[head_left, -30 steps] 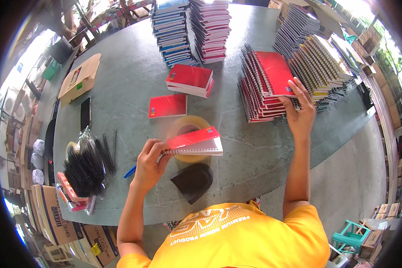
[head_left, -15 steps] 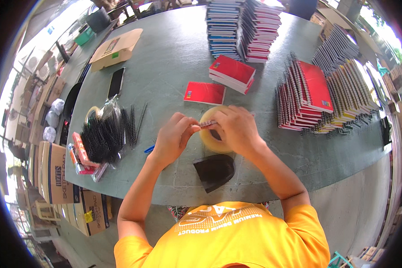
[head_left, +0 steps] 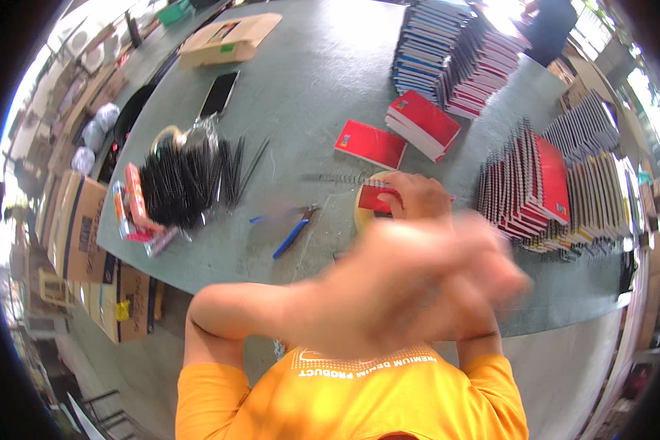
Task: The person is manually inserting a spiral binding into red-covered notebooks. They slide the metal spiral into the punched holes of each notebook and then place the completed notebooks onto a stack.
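Note:
My left hand is raised close to the camera, smeared by motion, and covers much of the near table; its fingers cannot be made out clearly. Behind it, my right hand grips a small red notebook by its right part. A black spiral coil runs along the notebook's upper edge and sticks out to the left. Beneath the notebook lies a roll of clear yellowish tape, mostly hidden. Pliers with blue handles rest on the table left of it.
Loose black coils lie in plastic at the left, below a phone and an opened brown package. Red notebooks lie ahead. Tall notebook stacks stand at the back, with coil-bound stacks at the right.
My left hand has left the notebook's edge and swung up toward the camera, to the right. The notebook's red cover and protruding coil now show. The view has shifted, and the pliers are uncovered.

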A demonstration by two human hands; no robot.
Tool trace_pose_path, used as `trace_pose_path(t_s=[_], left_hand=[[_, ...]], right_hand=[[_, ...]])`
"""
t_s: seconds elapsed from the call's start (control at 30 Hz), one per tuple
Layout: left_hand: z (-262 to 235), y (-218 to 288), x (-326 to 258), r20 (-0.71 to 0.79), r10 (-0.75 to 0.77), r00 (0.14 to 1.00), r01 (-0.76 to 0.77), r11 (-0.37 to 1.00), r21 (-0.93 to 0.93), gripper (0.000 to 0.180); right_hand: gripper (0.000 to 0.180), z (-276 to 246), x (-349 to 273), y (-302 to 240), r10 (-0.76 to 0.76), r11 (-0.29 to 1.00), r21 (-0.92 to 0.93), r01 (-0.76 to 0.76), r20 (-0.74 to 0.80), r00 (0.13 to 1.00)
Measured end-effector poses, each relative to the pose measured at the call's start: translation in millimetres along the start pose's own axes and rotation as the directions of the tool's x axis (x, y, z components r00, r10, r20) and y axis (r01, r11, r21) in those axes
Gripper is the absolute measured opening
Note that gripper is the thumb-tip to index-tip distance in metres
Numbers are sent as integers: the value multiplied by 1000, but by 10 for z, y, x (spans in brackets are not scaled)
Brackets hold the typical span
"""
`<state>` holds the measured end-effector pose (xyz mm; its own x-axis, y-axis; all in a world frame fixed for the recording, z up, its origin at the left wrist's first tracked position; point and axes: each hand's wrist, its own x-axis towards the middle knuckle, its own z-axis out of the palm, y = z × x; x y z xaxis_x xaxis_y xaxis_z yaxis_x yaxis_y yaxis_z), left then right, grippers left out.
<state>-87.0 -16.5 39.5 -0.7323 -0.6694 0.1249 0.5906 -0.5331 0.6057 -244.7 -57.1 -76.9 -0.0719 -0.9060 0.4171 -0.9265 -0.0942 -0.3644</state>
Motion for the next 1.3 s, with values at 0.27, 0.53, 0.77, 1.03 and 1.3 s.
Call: trace_pose_path(t_s=[0.27,0.53,0.77,1.03,1.3], left_hand=[[540,528,317,792,-483,372,-120,822,557,19],[793,526,195,785,-395,477,-339,742,579,14],[672,-415,-414,975,-116,188,-889,403,219,20],[-1555,46,713,565,66,823,-504,-374,778,36],[-1524,143,625,284,2,959,-281,-141,949,33]], right_hand=[[23,-183,-51,-78,-3,1000,-2,3,26,1000],[26,-135,-34,-86,-1,1000,3,1,27,1000],[16,-100,-101,-29,-3,998,55,6,-60,998],[19,-119,-2,-120,-15,993,113,22,-66,998],[22,-75,-56,-21,-40,978,198,69,-148,988]])
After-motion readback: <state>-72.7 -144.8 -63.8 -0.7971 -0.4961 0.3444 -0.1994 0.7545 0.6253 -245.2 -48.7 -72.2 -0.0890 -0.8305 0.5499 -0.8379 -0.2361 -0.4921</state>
